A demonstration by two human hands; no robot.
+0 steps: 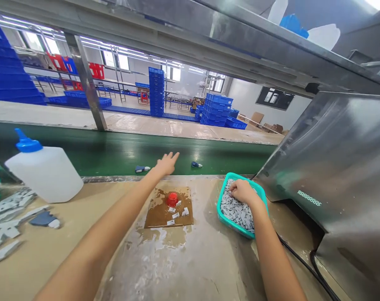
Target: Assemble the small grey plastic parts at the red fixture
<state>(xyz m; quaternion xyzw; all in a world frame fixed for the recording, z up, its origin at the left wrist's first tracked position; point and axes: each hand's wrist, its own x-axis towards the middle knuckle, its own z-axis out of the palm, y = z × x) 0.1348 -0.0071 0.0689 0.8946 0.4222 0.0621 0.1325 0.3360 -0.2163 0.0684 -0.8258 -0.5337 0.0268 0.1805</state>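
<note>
My left hand (167,164) reaches over the green conveyor belt (114,150) with fingers stretched out and holds nothing. Two small dark-blue and white parts lie on the belt: one part (141,169) left of this hand, another part (196,164) to its right. Over at the right, my right hand (242,192) dips into a turquoise basket (261,189) full of small grey-white pieces (236,211). Its fingers are curled together at the pieces; what they hold is too small to make out. Between my arms, a wet brown board (155,217) carries a red domed piece (172,199) and several small white pieces (175,215).
A white bottle with a blue nozzle (47,173) stands at left, beside a pile of grey parts (8,217) and a blue-grey part (44,219). A metal housing (340,167) bounds the right side, with black cables (298,255) below. A metal shelf (190,29) hangs overhead.
</note>
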